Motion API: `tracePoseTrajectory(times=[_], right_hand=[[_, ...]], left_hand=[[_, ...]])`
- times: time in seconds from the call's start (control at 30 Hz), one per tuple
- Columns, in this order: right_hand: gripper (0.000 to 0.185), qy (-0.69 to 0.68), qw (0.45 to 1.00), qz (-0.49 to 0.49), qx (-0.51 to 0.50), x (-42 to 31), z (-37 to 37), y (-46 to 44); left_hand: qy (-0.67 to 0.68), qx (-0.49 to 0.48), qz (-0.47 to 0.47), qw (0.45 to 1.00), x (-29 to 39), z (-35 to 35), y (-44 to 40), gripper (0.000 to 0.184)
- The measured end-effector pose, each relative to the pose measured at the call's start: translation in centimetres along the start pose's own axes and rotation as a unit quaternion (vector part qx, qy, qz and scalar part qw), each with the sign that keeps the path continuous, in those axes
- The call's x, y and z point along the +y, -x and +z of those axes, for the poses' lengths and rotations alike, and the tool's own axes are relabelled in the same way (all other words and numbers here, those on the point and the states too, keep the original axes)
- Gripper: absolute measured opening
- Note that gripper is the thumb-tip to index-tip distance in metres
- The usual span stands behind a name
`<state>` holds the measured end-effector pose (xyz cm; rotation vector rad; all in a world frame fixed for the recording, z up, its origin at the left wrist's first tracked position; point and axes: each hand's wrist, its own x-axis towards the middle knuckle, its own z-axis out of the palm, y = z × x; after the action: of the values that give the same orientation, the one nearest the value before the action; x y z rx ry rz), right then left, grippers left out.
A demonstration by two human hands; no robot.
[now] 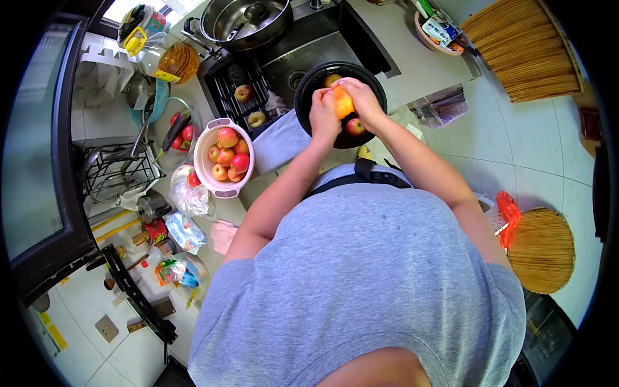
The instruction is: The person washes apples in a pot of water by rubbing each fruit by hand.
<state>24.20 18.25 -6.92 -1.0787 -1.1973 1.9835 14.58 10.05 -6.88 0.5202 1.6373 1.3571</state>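
Note:
My left hand (pixel 324 117) and my right hand (pixel 361 102) come together over a black basin (pixel 303 97) at the sink's near edge. Between them is a bright orange-yellow piece (pixel 342 103), with the fingers of both hands closed around it. Whether it is a sponge or a fruit I cannot tell. Inside the basin lie a red apple (pixel 355 127) below my hands and a yellowish apple (pixel 332 80) above them. My fingers partly hide the basin's inside.
Left of the basin, a pink-white colander (pixel 201 169) holds several apples. Two apples, one on the black rack (pixel 258 84), lie in the sink (pixel 348 39). A lidded steel pot (pixel 219 26) stands behind. An oil bottle (pixel 169 61) and bags crowd the left counter.

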Motion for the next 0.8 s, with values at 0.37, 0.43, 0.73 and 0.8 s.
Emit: tracePoseTrajectory(times=[0.37,0.43,0.73,0.8], right_hand=[[0.033,0.238,0.950,-0.198,0.048,0.4,-0.6,0.9],[0.035,0.186,0.976,-0.098,0.061,0.7,-0.8,0.2],[0.048,-0.073,0.971,0.008,-0.226,-3.2,-1.0,2.8],[0.045,-0.040,0.981,-0.001,-0.192,-2.8,-0.4,3.0]], left_hand=[[-0.002,-0.115,-0.213,0.970,2.4,-0.6,-0.9,0.080],[-0.126,-0.038,-0.001,0.991,2.4,0.3,0.4,0.073],[0.104,-0.088,-0.086,0.987,2.0,-2.3,-0.1,0.063],[0.109,-0.101,-0.091,0.985,1.8,-2.4,-0.1,0.063]])
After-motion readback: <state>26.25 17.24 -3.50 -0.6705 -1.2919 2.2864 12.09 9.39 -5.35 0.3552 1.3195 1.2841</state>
